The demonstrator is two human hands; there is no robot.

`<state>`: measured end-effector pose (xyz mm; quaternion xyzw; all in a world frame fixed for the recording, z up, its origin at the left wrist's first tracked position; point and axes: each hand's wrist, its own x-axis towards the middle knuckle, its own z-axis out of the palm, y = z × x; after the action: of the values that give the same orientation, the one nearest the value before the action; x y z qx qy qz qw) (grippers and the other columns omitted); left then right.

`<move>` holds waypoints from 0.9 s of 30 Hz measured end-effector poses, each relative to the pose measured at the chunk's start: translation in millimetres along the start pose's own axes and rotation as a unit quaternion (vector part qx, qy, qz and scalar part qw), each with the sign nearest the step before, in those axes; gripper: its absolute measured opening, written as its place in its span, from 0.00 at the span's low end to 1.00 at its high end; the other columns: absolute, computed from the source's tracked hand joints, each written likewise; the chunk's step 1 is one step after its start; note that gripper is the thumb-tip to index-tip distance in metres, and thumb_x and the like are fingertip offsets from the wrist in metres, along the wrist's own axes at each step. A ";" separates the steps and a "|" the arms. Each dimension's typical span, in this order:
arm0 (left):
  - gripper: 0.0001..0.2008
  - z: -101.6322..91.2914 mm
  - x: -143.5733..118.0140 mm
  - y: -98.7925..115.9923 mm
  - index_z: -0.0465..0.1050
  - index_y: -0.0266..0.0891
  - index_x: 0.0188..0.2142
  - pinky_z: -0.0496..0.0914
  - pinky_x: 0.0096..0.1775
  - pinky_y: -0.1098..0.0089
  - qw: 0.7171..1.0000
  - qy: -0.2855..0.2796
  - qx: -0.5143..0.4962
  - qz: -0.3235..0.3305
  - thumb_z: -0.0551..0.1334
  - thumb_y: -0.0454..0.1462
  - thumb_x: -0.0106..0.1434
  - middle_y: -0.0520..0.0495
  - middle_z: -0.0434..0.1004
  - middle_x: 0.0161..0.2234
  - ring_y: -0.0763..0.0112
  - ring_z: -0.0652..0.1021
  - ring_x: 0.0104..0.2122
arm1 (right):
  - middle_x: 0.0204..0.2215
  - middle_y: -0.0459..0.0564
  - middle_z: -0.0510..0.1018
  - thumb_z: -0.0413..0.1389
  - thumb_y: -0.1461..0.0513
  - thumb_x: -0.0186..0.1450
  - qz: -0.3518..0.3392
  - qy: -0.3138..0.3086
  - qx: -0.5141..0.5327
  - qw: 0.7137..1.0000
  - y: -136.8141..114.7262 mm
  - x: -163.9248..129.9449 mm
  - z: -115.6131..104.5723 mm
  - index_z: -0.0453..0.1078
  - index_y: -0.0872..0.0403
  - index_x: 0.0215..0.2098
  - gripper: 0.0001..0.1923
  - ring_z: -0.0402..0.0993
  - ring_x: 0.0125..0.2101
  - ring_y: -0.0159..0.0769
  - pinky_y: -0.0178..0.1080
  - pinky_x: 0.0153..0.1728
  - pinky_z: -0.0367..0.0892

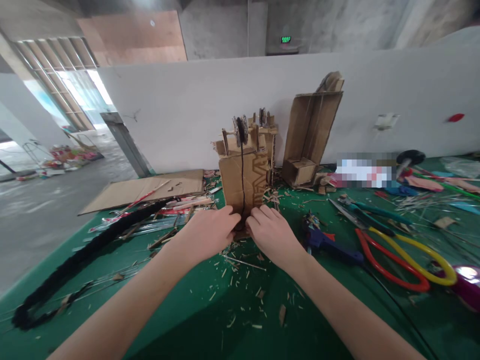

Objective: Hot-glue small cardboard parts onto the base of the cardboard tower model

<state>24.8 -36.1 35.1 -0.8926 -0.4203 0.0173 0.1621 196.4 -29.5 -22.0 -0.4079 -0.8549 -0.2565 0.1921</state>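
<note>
A cardboard tower (231, 180) stands upright in front of me, with a spool (240, 131) mounted on an axle at its top. From the spool a black cord (243, 175) runs down the front face to between my hands. My left hand (210, 232) is closed at the tower's lower left front, fingertips curled inward. Close beside it, my right hand (273, 235) is closed at the lower right. Both sets of fingertips meet near the cord's lower end. What they pinch is hidden behind the fingers.
Right of my hands lie a blue glue gun (333, 245), scissors (393, 265) with red and yellow handles, and pliers (375, 212). A black fuzzy strip (93, 245) curves along the left. Behind stand a taller cardboard piece (311, 130) and a white partition (180, 110). Scraps litter the green table (195, 320).
</note>
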 end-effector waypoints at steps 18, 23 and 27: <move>0.03 3.0 0.3 -3.9 0.63 0.39 0.33 0.54 0.19 0.70 1.000 0.009 0.006 0.000 0.53 0.34 0.59 0.48 0.68 0.31 0.67 0.73 0.27 | 0.29 0.48 0.68 0.52 0.66 0.63 -0.010 -0.005 0.008 1.000 1.1 -2.1 1.6 0.66 0.55 0.28 0.05 0.60 0.35 0.39 0.40 0.35 0.54; 0.07 3.2 -2.6 -9.5 0.62 0.39 0.36 0.58 0.22 0.70 1.000 0.010 -0.020 0.004 0.55 0.39 0.59 0.48 0.70 0.32 0.66 0.73 0.29 | 0.29 0.48 0.69 0.51 0.65 0.63 -0.001 0.007 0.022 1.000 -0.1 -1.3 2.4 0.66 0.55 0.27 0.06 0.60 0.34 0.37 0.39 0.34 0.54; 0.08 4.4 -2.8 -10.4 0.62 0.39 0.36 0.58 0.23 0.70 1.000 0.008 -0.025 -0.002 0.56 0.41 0.59 0.48 0.71 0.33 0.65 0.73 0.30 | 0.29 0.48 0.69 0.52 0.66 0.63 0.014 0.006 0.033 0.999 -0.8 -0.5 1.9 0.66 0.56 0.28 0.06 0.60 0.34 0.37 0.39 0.35 0.54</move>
<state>14.5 -30.8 33.8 -0.8957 -0.4208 -0.0008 0.1438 195.9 -29.1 -24.0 -0.4120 -0.8559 -0.2279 0.2139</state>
